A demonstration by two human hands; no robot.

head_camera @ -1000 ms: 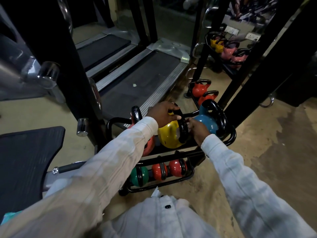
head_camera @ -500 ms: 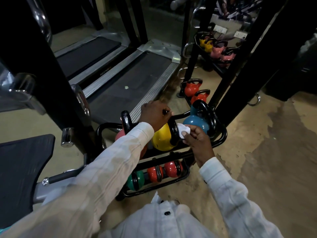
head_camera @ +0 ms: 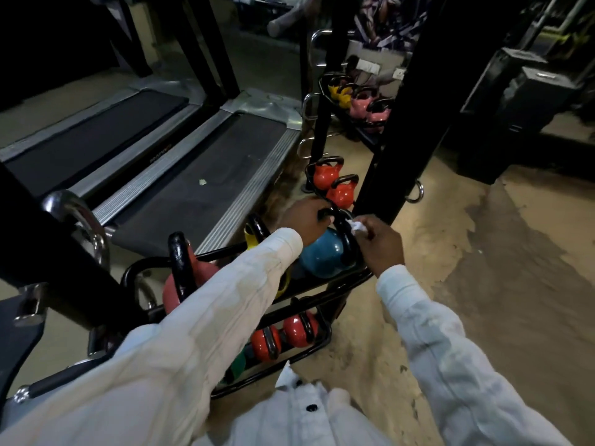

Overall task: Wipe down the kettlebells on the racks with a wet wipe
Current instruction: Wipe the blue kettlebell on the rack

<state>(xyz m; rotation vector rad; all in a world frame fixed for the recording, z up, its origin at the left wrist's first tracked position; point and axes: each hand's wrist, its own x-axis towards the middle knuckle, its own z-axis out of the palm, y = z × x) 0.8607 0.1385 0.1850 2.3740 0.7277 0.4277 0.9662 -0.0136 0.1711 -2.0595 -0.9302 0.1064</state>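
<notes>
Left hand (head_camera: 307,220) curled round handle (head_camera: 345,241) top of blue kettlebell (head_camera: 320,257), right end of rack's (head_camera: 335,286) top tier. Right hand (head_camera: 381,244) pinches wipe (head_camera: 355,226) against handle's right leg; leg runs down toward near side, bell body just left of wipe.

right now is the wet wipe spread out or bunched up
Bunched up: the wet wipe is a small crumpled white wad pinched by the right hand, beside the handle of the blue kettlebell.
</notes>
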